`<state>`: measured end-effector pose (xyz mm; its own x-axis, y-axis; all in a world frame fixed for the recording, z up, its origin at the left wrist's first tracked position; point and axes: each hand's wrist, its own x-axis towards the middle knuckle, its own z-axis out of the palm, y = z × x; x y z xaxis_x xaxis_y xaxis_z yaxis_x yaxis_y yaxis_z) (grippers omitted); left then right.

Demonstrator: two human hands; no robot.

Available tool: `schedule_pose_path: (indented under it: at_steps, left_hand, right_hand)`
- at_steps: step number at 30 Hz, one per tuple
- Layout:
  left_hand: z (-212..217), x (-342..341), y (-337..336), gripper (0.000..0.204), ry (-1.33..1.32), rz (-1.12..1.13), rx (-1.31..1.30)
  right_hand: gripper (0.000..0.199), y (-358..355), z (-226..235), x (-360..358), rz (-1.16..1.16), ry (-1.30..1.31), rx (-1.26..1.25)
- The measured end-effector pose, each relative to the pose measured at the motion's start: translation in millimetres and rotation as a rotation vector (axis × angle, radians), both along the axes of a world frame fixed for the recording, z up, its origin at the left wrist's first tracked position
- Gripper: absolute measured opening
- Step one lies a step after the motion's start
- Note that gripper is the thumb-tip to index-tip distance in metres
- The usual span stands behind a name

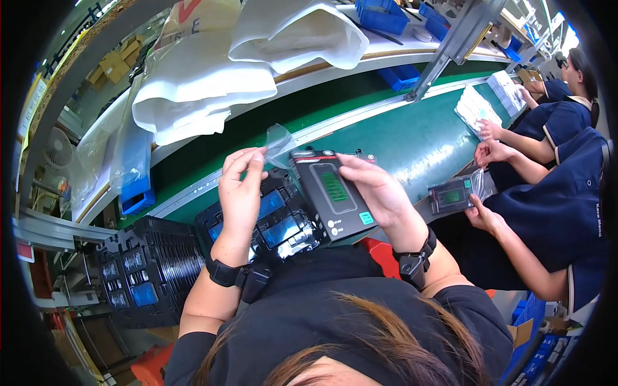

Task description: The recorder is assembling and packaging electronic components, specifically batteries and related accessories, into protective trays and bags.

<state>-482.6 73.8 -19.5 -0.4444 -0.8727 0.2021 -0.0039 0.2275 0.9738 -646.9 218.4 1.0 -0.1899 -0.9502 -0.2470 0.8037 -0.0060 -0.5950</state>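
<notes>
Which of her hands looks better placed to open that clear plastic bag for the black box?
Probably the left hand: its fingertips already pinch the clear plastic bag at the box's top edge. The right hand is busy gripping the black box.

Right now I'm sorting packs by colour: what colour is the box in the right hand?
Black box, green screen picture; head view.

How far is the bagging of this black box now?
Done: none visible. In hand: the right hand holds the black box, and the left hand pinches the clear plastic bag at its top corner. Left: the box is not yet inside; black trays wait alongside.
</notes>
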Motion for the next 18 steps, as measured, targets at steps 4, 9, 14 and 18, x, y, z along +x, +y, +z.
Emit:
schedule_pose_path:
  at_steps: [4, 9, 14, 18]
  left_hand:
    - [-8.7, -3.9, 0.1, 0.016, -0.157, 0.033, -0.246]
    - [-3.0, -0.1, 8.2, 0.018, -0.15, -0.106, -0.297]
    - [-32.5, 4.7, 3.7, 0.017, -0.141, -0.072, -0.038]
    - [-16.2, -1.6, 9.2, 0.017, 0.104, -0.066, 0.527]
  right_hand:
    - [0.057, -10.3, 3.6, 16.2, 0.259, -0.012, -0.052]
    - [0.063, -24.2, -8.8, 16.4, 0.26, 0.096, 0.001]
    - [0.054, -23.3, -6.5, 12.1, 0.22, 0.126, 0.01]
    - [0.051, -18.3, -13.0, 4.9, 0.295, 0.099, -0.013]
